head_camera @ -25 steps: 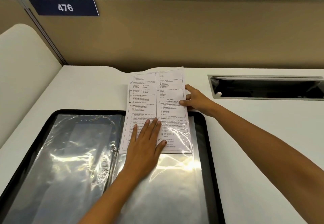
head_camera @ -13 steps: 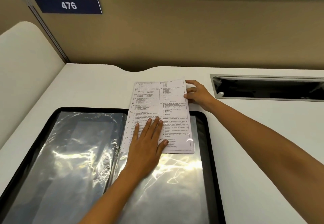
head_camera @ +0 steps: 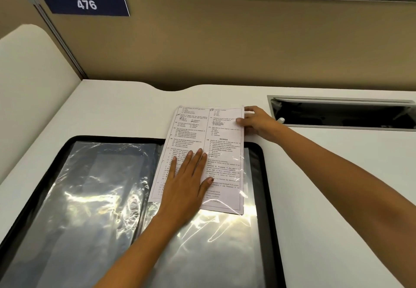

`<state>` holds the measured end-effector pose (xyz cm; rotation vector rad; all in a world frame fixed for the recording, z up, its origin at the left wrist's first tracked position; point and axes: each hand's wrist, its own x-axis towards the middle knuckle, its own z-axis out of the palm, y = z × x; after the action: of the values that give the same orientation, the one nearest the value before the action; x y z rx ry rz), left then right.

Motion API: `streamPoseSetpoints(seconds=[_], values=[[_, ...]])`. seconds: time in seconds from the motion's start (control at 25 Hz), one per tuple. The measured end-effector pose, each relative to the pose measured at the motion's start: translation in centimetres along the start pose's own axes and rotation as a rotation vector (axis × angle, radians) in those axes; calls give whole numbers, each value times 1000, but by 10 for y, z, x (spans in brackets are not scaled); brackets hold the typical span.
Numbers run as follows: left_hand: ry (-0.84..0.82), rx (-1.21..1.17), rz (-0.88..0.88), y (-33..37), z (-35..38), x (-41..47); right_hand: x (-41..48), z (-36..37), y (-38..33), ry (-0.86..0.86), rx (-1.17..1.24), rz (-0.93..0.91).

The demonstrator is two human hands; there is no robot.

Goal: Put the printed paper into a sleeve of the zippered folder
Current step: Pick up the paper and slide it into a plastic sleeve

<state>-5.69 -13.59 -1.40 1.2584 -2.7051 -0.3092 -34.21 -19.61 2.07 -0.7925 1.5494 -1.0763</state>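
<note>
The black zippered folder [head_camera: 268,197] lies open on the desk, with shiny clear sleeves on both halves. The printed paper [head_camera: 222,134] is partly inside the right-hand sleeve [head_camera: 225,242]; its top third sticks out past the folder's far edge. My left hand [head_camera: 186,184] lies flat, fingers spread, on the sleeve over the paper's lower left part. My right hand [head_camera: 258,122] pinches the paper's upper right edge, thumb on the printed side. The left sleeve [head_camera: 90,197] holds no sheet that I can see.
The white desk [head_camera: 326,186] ends at a tan partition [head_camera: 225,39] bearing a blue plate marked 476 [head_camera: 86,5]. A dark recessed cable slot [head_camera: 342,114] sits in the desk just right of my right hand. A cream side panel [head_camera: 29,85] stands at left.
The paper has slid toward me, deeper into the right sleeve, so less of it sticks out past the folder. My right hand came along with its edge; my left hand stayed flat.
</note>
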Motion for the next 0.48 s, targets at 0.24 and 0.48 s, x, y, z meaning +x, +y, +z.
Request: streamPoseSetpoints(seconds=[0.24, 0.48], values=[[-7, -4, 0, -1, 0, 0, 12, 19, -2, 56, -44, -122], [-11, -2, 5, -2, -1, 0, 4, 12, -14, -165, -224, -241]])
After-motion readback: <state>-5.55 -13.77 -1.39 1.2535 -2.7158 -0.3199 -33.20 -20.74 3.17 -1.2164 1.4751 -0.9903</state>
